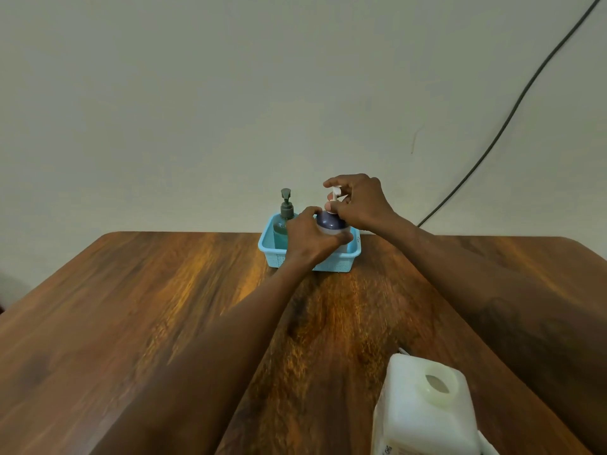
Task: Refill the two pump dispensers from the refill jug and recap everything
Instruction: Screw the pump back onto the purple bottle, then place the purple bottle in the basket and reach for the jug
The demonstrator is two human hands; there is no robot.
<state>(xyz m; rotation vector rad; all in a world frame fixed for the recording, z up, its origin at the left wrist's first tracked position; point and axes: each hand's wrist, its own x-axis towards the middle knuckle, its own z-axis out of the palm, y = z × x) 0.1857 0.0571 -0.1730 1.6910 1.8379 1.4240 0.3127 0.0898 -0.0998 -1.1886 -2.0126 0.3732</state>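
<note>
Watching remotely, I see both hands working at the 12 o'clock end of a wooden table [164, 307]. The left hand [310, 236] is curled around the body of the navy dispenser [330, 221], and the right hand [359, 201] pinches its white pump head [335, 192] between thumb and fingertips. The dispenser stands inside a pale blue basket [272, 254]. I judge the main risk to be the twist. The basket looks light and could skid or tip if the left hand loosens, knocking the green dispenser [282, 224] that stands just at 9 o'clock of the navy one. If the pump lifts out it may trail drips on the wood. The second risk sits at 5 o'clock, close to me: the refill jug [414, 418] looks uncapped, its round mouth [438, 384] open upward, and the right forearm passes just beside it, so a careless pull back could topple and spill it. As for materials, the table is glossy brown wood grain with rounded corners. The basket is thin plastic, rectangular, with a perforated lattice wall. The navy dispenser is rounded and smooth, with a white lower band. The green one is translucent with a dark grey pump on top. The jug is milky, semi-opaque plastic, boxy with soft edges. Behind is a plain pale wall with a dark cable [512, 116] running diagonally toward 2 o'clock.
</note>
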